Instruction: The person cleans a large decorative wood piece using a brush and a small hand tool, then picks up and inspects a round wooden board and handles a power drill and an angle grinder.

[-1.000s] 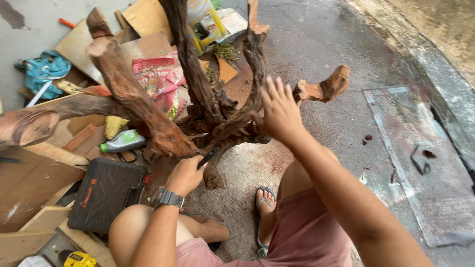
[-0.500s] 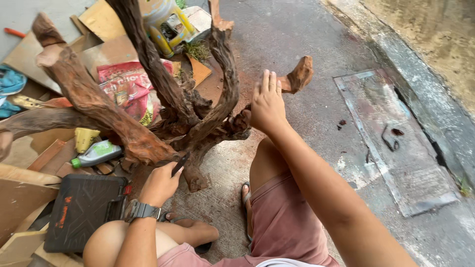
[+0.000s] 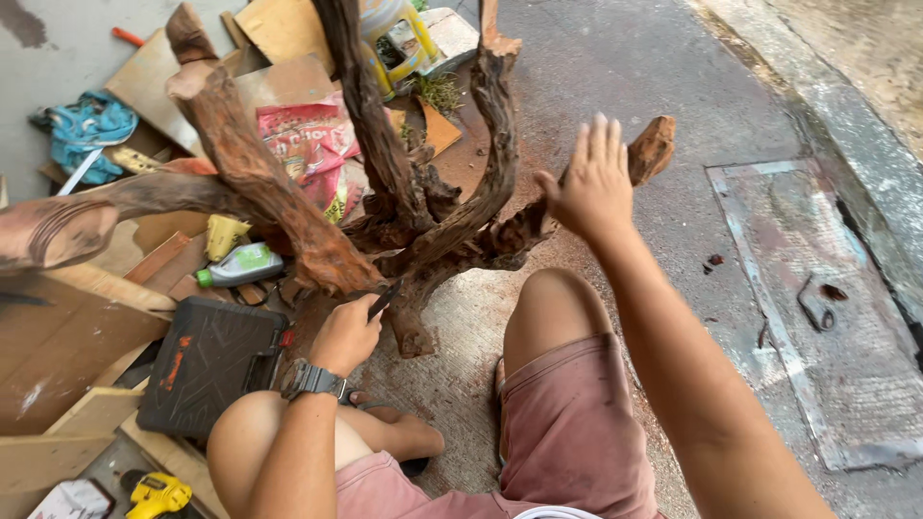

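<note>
Right hand (image 3: 593, 183) has lifted off the driftwood root (image 3: 423, 216) since half a second ago: fingers now spread and released, palm just clear of a branch at 3 o'clock of the root, so the piece stands unbraced on the concrete. Left hand (image 3: 346, 333), at 7 o'clock of the root, stays clenched on a thin dark tool (image 3: 384, 300) touching the trunk base. Tool tip hidden behind wood; its kind is unclear. Root's left limb is cut off by frame.

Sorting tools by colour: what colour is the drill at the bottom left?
Yellow drill, seen in the head view.
</note>
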